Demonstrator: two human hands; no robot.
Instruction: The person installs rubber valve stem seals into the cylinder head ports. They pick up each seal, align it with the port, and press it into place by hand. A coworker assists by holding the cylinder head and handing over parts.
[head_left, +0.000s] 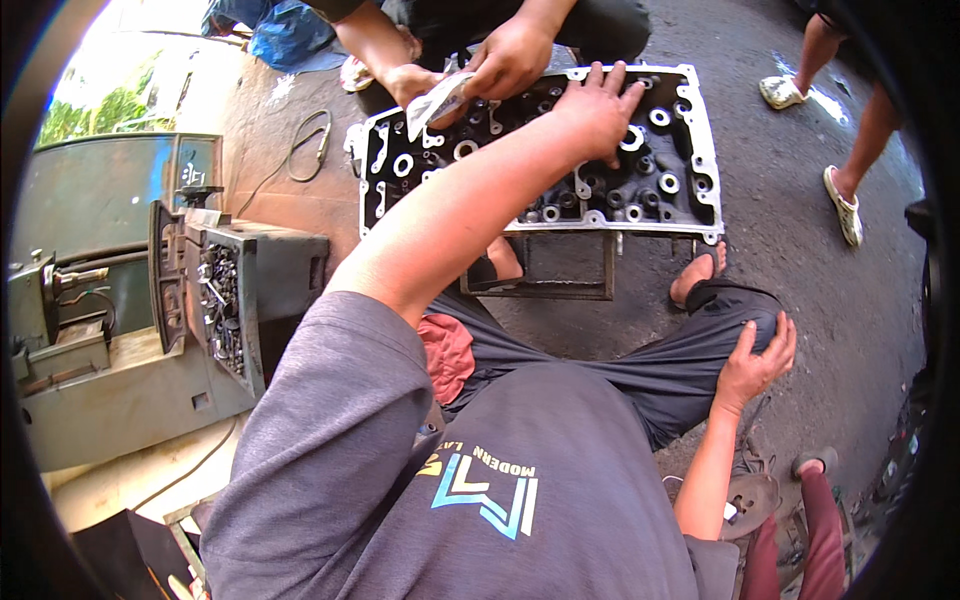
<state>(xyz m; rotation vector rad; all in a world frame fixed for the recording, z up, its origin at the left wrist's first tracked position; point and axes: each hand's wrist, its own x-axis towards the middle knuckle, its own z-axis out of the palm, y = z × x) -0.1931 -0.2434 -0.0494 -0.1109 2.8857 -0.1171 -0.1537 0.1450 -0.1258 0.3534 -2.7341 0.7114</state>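
Observation:
A large engine cylinder head (660, 150), with a bright machined rim and dark cavities, lies in front of me on a metal stand (610, 265). My left hand (598, 112) rests palm down on its far half, fingers stretched out. Off to the right, my right hand (755, 368) lies on my right knee with its fingers loosely extended, holding nothing. Across from me, a co-worker's hands (510, 58) hold a crumpled white sheet (436, 104), cloth or paper, over the far left part of the cylinder head. My left forearm hides some of the head's near left side.
On the left stands a heavy grey machine (130, 400) with a tray of small metal parts (222, 310). A black cable (310, 145) curls on the floor beyond it. Blue plastic (290, 38) lies at the back. Another person's legs (860, 150) are at the far right. A red cloth (447, 355) hangs by my left thigh.

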